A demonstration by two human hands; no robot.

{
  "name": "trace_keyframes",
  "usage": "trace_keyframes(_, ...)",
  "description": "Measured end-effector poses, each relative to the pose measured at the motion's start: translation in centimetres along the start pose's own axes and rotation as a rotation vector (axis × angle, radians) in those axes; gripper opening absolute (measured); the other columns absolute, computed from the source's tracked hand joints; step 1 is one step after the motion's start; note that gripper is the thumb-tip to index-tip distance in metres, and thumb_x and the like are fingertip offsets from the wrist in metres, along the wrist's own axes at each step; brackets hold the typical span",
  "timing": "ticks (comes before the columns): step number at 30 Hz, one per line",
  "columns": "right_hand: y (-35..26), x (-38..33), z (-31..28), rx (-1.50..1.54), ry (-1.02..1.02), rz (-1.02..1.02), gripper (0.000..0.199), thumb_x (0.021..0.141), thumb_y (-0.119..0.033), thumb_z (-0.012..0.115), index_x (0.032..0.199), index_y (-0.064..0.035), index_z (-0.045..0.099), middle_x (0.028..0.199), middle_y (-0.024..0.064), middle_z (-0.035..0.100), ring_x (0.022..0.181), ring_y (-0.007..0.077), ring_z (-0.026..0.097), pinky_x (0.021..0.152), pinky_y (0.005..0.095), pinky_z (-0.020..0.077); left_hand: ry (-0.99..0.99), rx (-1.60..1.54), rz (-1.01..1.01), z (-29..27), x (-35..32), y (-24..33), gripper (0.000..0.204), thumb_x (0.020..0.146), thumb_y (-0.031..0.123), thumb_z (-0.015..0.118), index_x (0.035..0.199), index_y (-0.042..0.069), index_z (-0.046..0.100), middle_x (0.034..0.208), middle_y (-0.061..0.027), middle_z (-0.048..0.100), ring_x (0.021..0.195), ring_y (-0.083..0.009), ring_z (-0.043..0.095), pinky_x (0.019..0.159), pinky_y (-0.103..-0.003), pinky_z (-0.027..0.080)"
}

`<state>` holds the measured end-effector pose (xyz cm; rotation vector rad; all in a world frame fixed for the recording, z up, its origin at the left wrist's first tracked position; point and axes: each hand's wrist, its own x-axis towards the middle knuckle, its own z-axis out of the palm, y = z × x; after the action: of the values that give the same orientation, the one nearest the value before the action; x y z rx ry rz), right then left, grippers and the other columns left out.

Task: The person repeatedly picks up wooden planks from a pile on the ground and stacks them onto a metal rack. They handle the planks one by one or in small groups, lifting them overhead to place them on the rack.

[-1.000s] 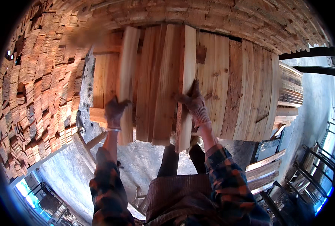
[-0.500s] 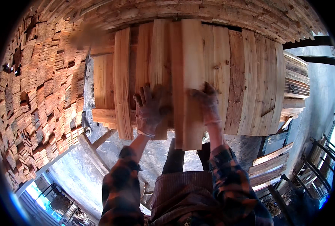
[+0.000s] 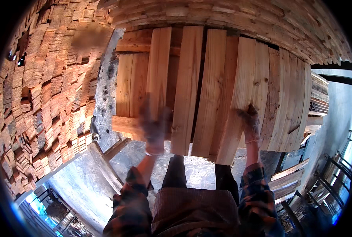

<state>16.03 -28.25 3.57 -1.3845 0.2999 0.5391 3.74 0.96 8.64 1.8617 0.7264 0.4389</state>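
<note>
Both arms reach forward over the stacked planks. The gloved left hand, blurred, lies flat with fingers spread wide on a plank's near end. The gloved right hand curls its fingers around the pale plank beside it.

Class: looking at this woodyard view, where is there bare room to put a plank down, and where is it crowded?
Bare concrete floor runs between the stacked wall of offcuts and the plank layer, and shows below the plank ends. Crowded: the layer itself, where the left hand and right hand rest, and the stacks around it.
</note>
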Motion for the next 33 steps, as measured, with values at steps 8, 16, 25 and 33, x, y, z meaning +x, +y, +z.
trace_keyframes(8, 2.7, -0.8, 9.6, 0.019, -0.030, -0.062, 0.038, 0.076, 0.004, 0.064, 0.113, -0.0022, 0.058, 0.101, 0.0029, 0.065, 0.087, 0.0121, 0.061, 0.075, 0.0259, 0.0513, -0.073, 0.039, -0.363, -7.2, 6.0, -9.7, 0.036, 0.084, 0.028, 0.064, 0.110, 0.002, 0.061, 0.082, -0.0074, 0.060, 0.072, -0.0116, 0.052, 0.064, -0.027, 0.045)
trace_keyframes(16, 1.9, 0.3, 19.9, 0.059, -0.131, 0.046, 0.038, 0.076, 0.002, 0.063, 0.113, 0.0007, 0.056, 0.100, 0.0061, 0.065, 0.085, 0.0133, 0.061, 0.074, 0.0277, 0.0517, 0.133, 0.022, -0.337, -13.5, 11.8, -10.8, 0.030, 0.088, 0.017, 0.060, 0.111, -0.002, 0.063, 0.081, 0.0016, 0.061, 0.069, -0.0069, 0.049, 0.060, -0.025, 0.044)
trace_keyframes(25, -0.3, -0.8, 18.1, -0.039, -0.048, 0.024, 0.034, 0.079, -0.001, 0.061, 0.113, 0.0009, 0.057, 0.097, 0.0057, 0.065, 0.082, 0.0127, 0.059, 0.071, 0.0276, 0.0505, 0.029, 0.324, -0.227, -13.5, 13.9, -11.3, 0.033, 0.092, 0.029, 0.054, 0.102, 0.001, 0.068, 0.076, -0.0045, 0.063, 0.063, -0.0137, 0.053, 0.062, -0.028, 0.046)
trace_keyframes(33, 3.9, 0.2, 16.9, -0.413, 0.229, -0.159, 0.063, 0.085, -0.005, 0.059, 0.143, -0.0038, 0.035, 0.089, 0.0094, 0.068, 0.081, 0.0113, 0.060, 0.072, 0.0272, 0.0499, 0.125, 0.243, -0.462, -15.1, 12.5, -12.4, 0.049, 0.092, 0.043, 0.054, 0.093, -0.003, 0.068, 0.074, -0.0114, 0.066, 0.063, -0.0183, 0.053, 0.063, -0.034, 0.045)
